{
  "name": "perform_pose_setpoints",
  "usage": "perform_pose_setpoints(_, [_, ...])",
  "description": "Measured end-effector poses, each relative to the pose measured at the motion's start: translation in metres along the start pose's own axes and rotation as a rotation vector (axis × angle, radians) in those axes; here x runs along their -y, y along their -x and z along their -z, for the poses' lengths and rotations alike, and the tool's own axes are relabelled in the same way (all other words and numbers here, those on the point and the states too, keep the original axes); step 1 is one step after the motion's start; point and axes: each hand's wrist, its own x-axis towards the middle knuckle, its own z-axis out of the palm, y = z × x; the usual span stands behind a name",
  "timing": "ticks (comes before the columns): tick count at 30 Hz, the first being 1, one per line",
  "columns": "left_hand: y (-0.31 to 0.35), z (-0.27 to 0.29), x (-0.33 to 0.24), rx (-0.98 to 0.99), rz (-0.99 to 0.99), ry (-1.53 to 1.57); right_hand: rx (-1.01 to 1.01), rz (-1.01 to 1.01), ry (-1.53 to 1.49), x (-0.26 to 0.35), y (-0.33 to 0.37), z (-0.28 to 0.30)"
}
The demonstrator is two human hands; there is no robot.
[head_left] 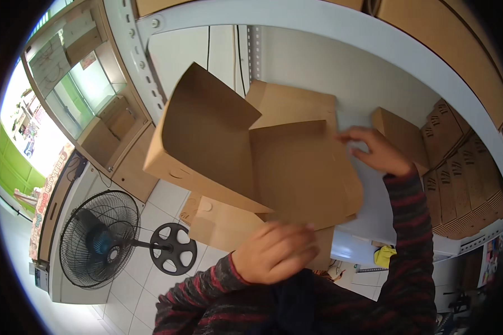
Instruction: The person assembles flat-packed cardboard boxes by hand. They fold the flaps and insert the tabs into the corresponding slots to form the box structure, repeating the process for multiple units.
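Note:
In front of me is an opened brown cardboard box, with its tall lid raised at the left. My right hand is by the box's far right corner, its thumb and forefinger apart and nothing visible between them. Whether those fingertips touch the cardboard is unclear. My left hand is at the near edge of the box, fingers bent and smeared by motion. What that hand touches, if anything, does not show. Flat cardboard pieces lie beneath and beyond the box.
Stacked brown boxes fill the right side of the shelf. A pale metal shelf beam arches overhead. On the left, a black fan lies near a glass-fronted cabinet. A yellow cloth is at the near right.

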Motion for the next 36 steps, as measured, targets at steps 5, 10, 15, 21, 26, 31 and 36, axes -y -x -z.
perform_pose_setpoints(5, [-0.038, -0.052, 0.011, 0.281, 0.3, 0.141, 0.013, -0.041, -0.031, -0.001, 0.075, -0.008])
perform_pose_setpoints(10, [-0.054, -0.102, 0.005, 0.383, 0.405, -0.04, 0.051, 0.062, 0.019, 0.011, 0.104, -0.033])
perform_pose_setpoints(15, [-0.065, -0.13, 0.006, 0.366, 0.451, -0.057, -0.044, 0.346, 0.271, -0.013, 0.106, -0.062])
perform_pose_setpoints(21, [-0.058, -0.146, 0.017, 0.396, 0.564, 0.002, -0.248, 0.633, 0.318, -0.041, 0.094, -0.069])
perform_pose_setpoints(26, [-0.064, -0.136, 0.023, 0.262, 0.621, 0.124, -0.336, 0.76, 0.42, -0.048, 0.091, -0.071])
perform_pose_setpoints(31, [-0.063, -0.125, 0.032, 0.294, 0.685, -0.024, -0.254, 0.848, 0.591, -0.035, 0.084, -0.071])
perform_pose_setpoints(36, [-0.061, -0.117, 0.034, 0.212, 0.689, 0.038, -0.465, 0.857, 0.576, -0.038, 0.076, -0.078])
